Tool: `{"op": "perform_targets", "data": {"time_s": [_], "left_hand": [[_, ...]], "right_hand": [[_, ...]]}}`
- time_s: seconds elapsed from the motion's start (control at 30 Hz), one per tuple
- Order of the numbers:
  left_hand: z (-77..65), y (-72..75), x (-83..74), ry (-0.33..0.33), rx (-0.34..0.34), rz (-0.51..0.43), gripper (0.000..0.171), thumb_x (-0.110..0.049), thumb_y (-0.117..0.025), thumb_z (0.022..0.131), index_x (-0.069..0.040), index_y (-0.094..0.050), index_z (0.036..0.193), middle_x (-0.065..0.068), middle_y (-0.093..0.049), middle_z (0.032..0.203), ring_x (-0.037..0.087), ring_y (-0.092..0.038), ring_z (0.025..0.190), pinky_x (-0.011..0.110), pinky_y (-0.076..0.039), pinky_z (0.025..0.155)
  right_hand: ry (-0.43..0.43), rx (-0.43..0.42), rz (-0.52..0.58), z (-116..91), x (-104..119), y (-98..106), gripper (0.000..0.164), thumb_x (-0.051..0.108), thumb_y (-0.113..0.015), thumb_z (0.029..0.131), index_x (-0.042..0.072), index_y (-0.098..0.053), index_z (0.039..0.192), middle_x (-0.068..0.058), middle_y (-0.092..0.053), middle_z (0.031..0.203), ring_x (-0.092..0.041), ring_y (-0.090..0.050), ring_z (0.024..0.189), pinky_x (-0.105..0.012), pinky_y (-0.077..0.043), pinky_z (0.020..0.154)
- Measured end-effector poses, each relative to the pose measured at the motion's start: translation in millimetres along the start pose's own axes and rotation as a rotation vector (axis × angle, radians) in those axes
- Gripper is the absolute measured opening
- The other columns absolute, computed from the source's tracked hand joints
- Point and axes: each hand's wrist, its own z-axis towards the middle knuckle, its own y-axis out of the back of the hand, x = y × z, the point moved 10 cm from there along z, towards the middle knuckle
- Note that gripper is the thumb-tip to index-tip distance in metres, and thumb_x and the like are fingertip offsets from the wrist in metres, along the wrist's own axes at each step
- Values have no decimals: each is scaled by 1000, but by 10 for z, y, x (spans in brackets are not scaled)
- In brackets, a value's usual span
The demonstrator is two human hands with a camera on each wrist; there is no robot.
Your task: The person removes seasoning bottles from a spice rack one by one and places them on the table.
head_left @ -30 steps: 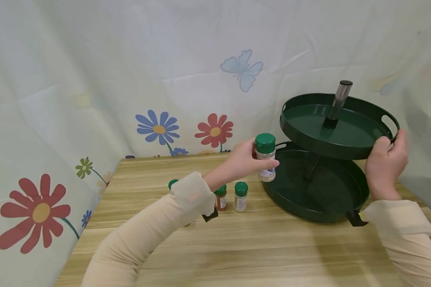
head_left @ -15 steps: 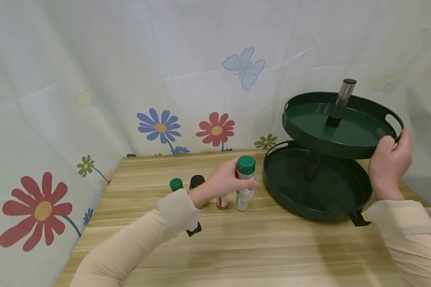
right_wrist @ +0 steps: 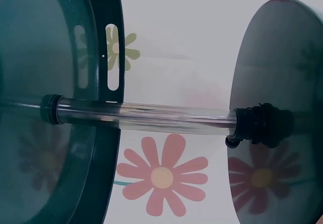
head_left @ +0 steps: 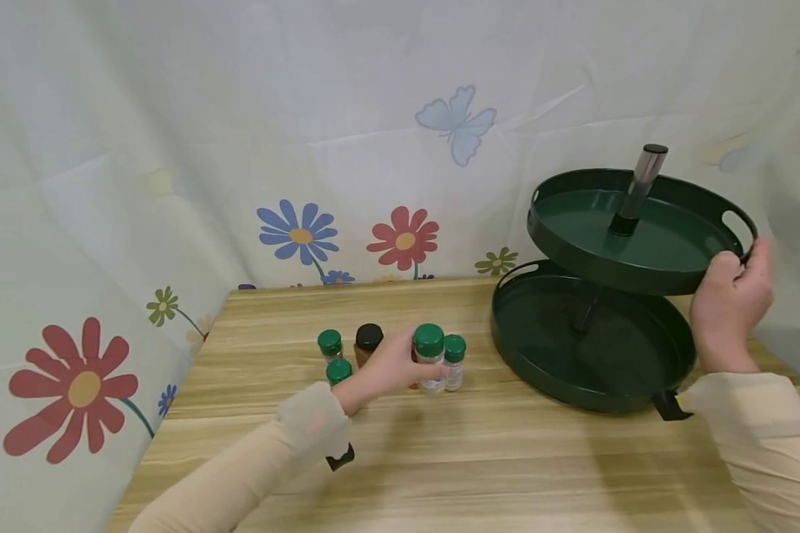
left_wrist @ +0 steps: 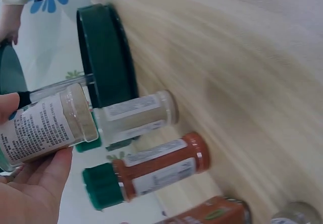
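Observation:
My left hand (head_left: 390,364) holds a clear spice jar with a green lid (head_left: 430,344) by its sides, among the other jars in the head view. Up close in the left wrist view, this jar (left_wrist: 43,130) has a printed white label and stands apart from the table. Beside it are a smaller pale spice jar (left_wrist: 133,115) and a red spice jar (left_wrist: 161,166). My right hand (head_left: 733,311) grips the upper rim of a dark green two-tier tray (head_left: 667,274) at its handle slot, thumb over the edge.
Left of the left hand stand a black-capped jar (head_left: 369,337) and two green-lidded jars, one at the back (head_left: 330,342). The lower tier (head_left: 540,370) sits on the wooden table (head_left: 507,466). A metal pole (head_left: 640,185) rises through the upper tier. A floral curtain (head_left: 347,133) hangs behind.
My left hand has carried the spice jar left and down from beside the lower tier to the group of jars. The right hand keeps its grip on the tray.

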Motion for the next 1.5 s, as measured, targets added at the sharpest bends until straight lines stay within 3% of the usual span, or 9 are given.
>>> {"op": "perform_targets", "data": {"time_s": [0.17, 0.4, 0.67, 1.13, 1.5], "left_hand": [[-52, -60, 149, 21, 9, 24, 37, -30, -73, 74, -17, -53, 103, -3, -62, 93, 11, -57, 84, 35, -50, 73], [-112, -166, 399, 82, 46, 62, 38, -32, -72, 75, -17, -49, 101, -3, -61, 91, 11, -57, 80, 35, -49, 70], [-156, -226, 543, 107, 44, 73, 45, -28, -72, 75, -11, -49, 110, 8, -62, 105, 22, -59, 94, 41, -49, 79], [-216, -306, 693, 128, 50, 39, 47, -25, -72, 75, -13, -48, 114, 9, -60, 110, 23, -57, 100, 44, -47, 84], [-204, -365, 703, 114, 37, 12, 52, -23, -74, 73, -11, -46, 116, 11, -60, 112, 25, -55, 103, 45, -46, 87]], "right_hand": [[-24, 16, -1, 5, -19, -3, 52, 18, -22, 90, 20, -17, 142, 7, -17, 148, 4, -11, 128, -16, -9, 105], [-6, 13, 2, -5, 16, -9, 52, 17, -22, 90, 22, -19, 141, 9, -20, 146, 3, -14, 127, -16, -11, 104], [-21, 24, 3, -6, 30, -20, 52, 17, -22, 90, 21, -17, 142, 8, -17, 147, 4, -11, 128, -14, -10, 104], [-16, 14, 9, -3, 27, -19, 52, 16, -22, 89, 22, -20, 141, 8, -21, 146, 3, -14, 127, -15, -11, 104], [-35, 13, 7, -1, 11, -9, 53, 16, -22, 89, 21, -20, 142, 8, -19, 147, 3, -13, 127, -15, -10, 104]]}}
